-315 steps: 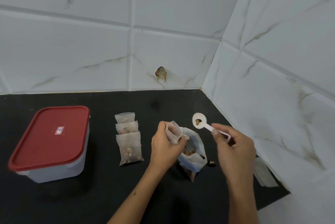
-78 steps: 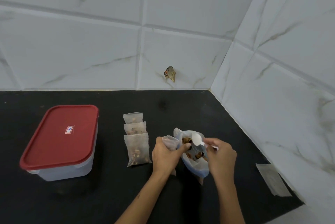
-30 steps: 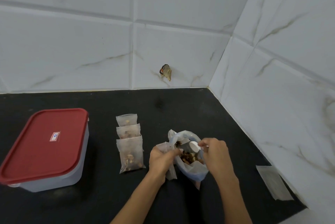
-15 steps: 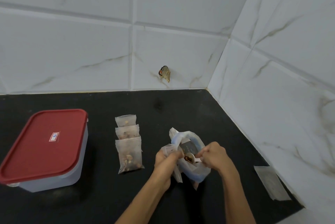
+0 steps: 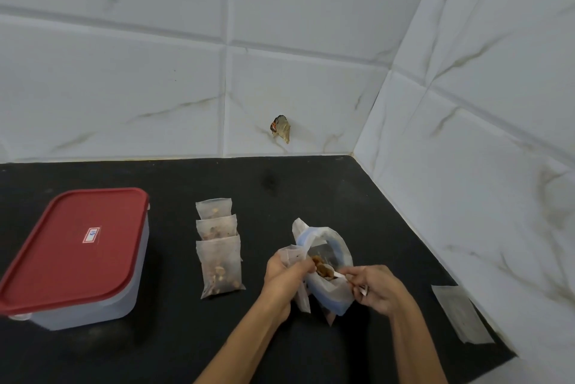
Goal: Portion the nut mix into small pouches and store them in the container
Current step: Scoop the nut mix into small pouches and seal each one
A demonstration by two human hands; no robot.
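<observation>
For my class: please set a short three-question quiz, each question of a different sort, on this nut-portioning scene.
1. True or false: the container has its red lid on.
2. How many filled pouches lie in the row beside the container?
3. Multiple choice: the spoon of nuts in the right hand is
A. over the container
B. at the mouth of the nut mix bag, beside the small pouch that the left hand holds
C. lying on the counter

Key: 1 true; 2 three; 3 B.
</observation>
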